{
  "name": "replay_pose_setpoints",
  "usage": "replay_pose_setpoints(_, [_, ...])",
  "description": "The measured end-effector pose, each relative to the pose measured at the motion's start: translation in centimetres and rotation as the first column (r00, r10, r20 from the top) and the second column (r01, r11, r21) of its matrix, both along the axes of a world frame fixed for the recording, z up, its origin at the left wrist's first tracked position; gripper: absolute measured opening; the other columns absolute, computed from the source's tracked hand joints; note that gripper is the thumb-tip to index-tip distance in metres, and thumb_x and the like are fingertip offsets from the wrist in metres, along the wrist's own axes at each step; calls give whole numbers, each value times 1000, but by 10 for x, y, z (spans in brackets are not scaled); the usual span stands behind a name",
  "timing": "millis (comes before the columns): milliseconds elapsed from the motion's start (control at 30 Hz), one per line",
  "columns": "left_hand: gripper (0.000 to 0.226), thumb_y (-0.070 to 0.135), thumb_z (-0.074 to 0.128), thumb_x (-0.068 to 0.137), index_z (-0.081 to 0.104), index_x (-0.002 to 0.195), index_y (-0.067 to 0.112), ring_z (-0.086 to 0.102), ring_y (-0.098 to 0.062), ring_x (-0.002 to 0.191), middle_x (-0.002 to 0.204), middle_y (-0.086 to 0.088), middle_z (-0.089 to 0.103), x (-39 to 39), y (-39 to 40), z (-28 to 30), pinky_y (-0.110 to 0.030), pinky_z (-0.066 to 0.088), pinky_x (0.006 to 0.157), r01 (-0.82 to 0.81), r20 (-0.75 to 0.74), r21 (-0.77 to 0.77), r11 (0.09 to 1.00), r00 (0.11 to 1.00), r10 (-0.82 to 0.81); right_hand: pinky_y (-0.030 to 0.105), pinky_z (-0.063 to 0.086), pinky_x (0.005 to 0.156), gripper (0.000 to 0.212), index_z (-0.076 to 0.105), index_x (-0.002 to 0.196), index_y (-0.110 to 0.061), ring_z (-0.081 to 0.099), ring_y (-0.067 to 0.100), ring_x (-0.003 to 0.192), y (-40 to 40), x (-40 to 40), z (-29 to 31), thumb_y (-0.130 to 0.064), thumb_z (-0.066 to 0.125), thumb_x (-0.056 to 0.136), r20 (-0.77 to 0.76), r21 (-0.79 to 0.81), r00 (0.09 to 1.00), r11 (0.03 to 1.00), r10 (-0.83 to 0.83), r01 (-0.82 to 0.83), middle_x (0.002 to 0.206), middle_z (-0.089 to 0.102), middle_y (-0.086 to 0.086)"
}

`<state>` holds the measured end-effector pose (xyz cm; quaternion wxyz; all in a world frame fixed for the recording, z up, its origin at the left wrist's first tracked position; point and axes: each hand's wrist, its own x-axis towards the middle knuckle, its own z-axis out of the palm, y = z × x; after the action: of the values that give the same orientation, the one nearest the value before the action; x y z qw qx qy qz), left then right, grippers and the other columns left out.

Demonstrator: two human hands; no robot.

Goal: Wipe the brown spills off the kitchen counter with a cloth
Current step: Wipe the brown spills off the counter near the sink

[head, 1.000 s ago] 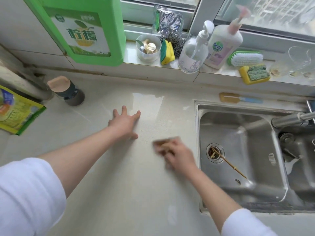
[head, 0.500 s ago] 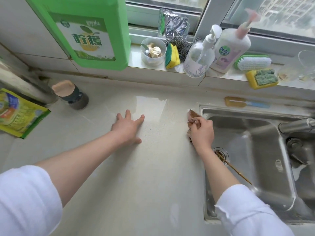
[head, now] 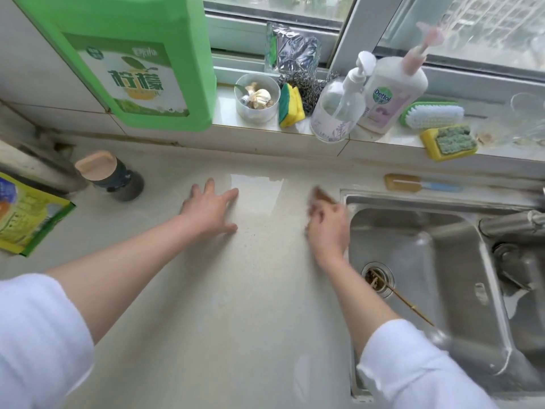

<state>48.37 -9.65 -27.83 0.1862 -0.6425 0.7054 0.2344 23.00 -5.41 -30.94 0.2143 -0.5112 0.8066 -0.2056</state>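
The pale kitchen counter (head: 224, 305) fills the middle of the view. My left hand (head: 211, 209) lies flat on it with the fingers spread. My right hand (head: 327, 228) is blurred and grips a brown cloth (head: 321, 196) against the counter, right beside the left rim of the sink (head: 418, 202). Only the cloth's far corner shows past my fingers. Fine brown specks dot the counter between my two hands.
A steel sink basin with a drain (head: 377, 276) and a skewer lies to the right, with a tap (head: 513, 222) over it. On the sill stand a large green detergent jug (head: 141, 63), soap bottles (head: 392, 93), sponges and a brush. A capped jar (head: 109, 175) and a yellow packet (head: 26, 214) sit at left.
My right hand swept the cloth from the middle of the counter up to the sink's left rim and has now slid slightly left. My left hand stays flat in place.
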Motion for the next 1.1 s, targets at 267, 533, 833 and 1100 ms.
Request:
replay_pose_setpoints(267, [100,54,76,75,11,152,47,5,-55,143,162,-19,-1,-3,-17,-7,-59,35,109,-58,-24,67,996,998,60,21,44,70,31,71,114,-27,61,19,91,-24,-52,-10,-15,59,87,0,-32,985,985,170,-170,113,57,-1])
replay_pose_setpoints(533, [99,55,77,74,14,150,46,8,-55,142,161,-19,1,-2,-19,-12,-59,36,107,-57,-27,44,997,998,58,27,47,68,31,70,106,-36,56,16,98,13,32,-14,-29,55,80,10,-33,683,683,731,-730,106,58,-7])
replay_pose_setpoints(833, [99,55,75,76,12,151,47,5,-54,143,161,-18,-2,-3,-17,-8,-59,32,110,-67,-39,53,996,997,69,36,49,83,31,68,111,-33,57,25,105,-59,18,-13,-20,54,86,17,14,999,999,-36,36,116,51,1])
replay_pose_setpoints(1100, [99,55,74,78,9,152,48,2,-52,145,162,-17,-5,-3,-16,-9,-58,31,112,-64,-36,53,997,997,66,34,48,81,37,69,110,-33,58,26,106,-57,-47,-12,-14,53,82,-48,-21,997,998,57,-58,118,54,0])
